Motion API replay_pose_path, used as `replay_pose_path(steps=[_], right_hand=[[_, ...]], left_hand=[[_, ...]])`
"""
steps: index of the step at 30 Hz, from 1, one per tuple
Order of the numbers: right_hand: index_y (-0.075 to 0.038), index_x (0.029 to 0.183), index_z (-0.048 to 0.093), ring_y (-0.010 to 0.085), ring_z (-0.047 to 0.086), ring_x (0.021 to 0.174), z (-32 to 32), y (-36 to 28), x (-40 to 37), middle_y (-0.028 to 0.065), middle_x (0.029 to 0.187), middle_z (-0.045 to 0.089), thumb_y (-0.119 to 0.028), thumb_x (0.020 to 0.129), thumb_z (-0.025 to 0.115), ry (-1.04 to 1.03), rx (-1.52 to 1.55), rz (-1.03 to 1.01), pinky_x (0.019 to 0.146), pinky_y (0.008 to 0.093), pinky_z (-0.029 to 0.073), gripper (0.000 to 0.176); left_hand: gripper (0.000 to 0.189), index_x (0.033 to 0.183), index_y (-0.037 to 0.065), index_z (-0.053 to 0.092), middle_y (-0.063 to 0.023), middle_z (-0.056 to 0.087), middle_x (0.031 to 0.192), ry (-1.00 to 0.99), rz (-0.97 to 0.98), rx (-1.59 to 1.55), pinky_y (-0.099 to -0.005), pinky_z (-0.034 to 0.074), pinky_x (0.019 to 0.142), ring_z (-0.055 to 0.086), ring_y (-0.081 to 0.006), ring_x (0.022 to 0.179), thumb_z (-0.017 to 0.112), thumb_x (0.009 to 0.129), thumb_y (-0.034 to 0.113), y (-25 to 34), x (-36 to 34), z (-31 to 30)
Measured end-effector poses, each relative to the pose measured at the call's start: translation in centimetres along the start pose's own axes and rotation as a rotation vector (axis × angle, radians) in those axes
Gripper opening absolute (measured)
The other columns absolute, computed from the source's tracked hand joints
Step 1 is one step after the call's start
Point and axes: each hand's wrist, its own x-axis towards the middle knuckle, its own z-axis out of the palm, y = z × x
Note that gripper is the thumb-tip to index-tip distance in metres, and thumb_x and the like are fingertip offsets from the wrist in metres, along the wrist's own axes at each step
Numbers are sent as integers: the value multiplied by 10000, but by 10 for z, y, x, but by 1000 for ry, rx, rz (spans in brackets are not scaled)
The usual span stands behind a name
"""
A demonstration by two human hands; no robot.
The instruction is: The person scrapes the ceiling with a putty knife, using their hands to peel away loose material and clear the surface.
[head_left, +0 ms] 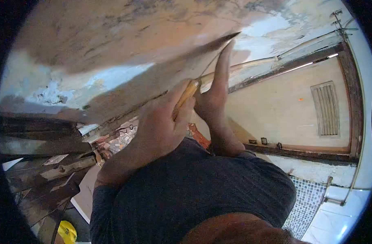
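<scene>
My left hand [157, 118] is wrapped round the wooden handle [186, 95] of a hand tool. A thin metal blade or shank [212, 61] runs from the handle up and right toward the stained, peeling wall [133, 49]. Close to the right of the handle is my right hand [214, 95], seen edge-on. Its fingers stretch upward, their tips near the tool's far end; whether they touch it is unclear. A long dark shadow lies on the wall beside the tool.
A wood-framed pale panel [275, 105] with a slatted vent [327, 109] is at the right. Pipes [334, 199] and mosaic tiles [304, 199] are at the lower right. Dark timber pieces [47, 171] and a yellow object [67, 232] lie at the left.
</scene>
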Motion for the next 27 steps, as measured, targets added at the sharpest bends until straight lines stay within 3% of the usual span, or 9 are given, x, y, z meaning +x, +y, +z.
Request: replay_pose_path(steps=[6,9,12,14,16,22,24,27], right_hand=[[88,1514,156,507,183,1444,-12,-1,2,354,1557,153,32,685,550,-20,7,-68,1181,470,213,919],[93,1510,170,473,184,1457,-9,-14,4,346,1560,162,32,693,549,-76,10,-26,1187,457,203,902],[99,1505,174,460,188,1462,-7,4,7,350,1553,179,29,693,546,38,-9,53,1191,449,196,896],[100,1504,179,464,192,1459,-13,9,4,352,1551,181,28,691,543,15,1,-3,1190,449,200,894],[104,1501,190,487,209,1446,-14,1,7,361,1547,180,23,683,541,13,6,-140,1178,469,220,894],[106,1499,190,511,200,1437,-8,-14,3,367,1544,180,16,671,551,-8,-41,-50,1166,508,217,908],[103,1501,189,513,213,1429,-11,-14,5,364,1540,193,30,664,542,-6,-98,-38,1167,516,211,911],[103,1499,196,509,236,1419,-4,-18,3,363,1533,211,38,667,541,4,-66,-93,1165,511,218,903]], left_hand=[[385,1297,-8,530,-307,640,1040,-21,138,-34,-470,508,838,641,-452,980,542,971,196,11,-6,-10],[359,1279,11,545,-295,643,1059,29,82,-5,-469,509,839,642,-444,991,538,972,198,5,-11,-12],[379,1288,-6,539,-292,640,1102,19,23,-94,-457,507,878,644,-427,1031,534,977,211,10,10,-2],[406,1301,-29,525,-300,632,1141,-93,84,-25,-444,496,924,636,-413,1083,528,980,220,22,16,-8],[414,1298,-40,517,-302,633,1123,-74,95,-10,-448,495,917,636,-417,1073,527,979,225,23,0,-19],[397,1285,-47,502,-293,637,1047,-44,137,53,-467,500,868,651,-410,1018,538,967,189,23,-4,-25],[391,1282,-49,502,-292,643,1028,-82,64,-82,-463,507,855,656,-419,996,543,961,171,25,-2,-26],[387,1279,-42,504,-290,649,996,-101,32,-10,-461,515,822,661,-439,944,545,961,174,26,-11,-34]])
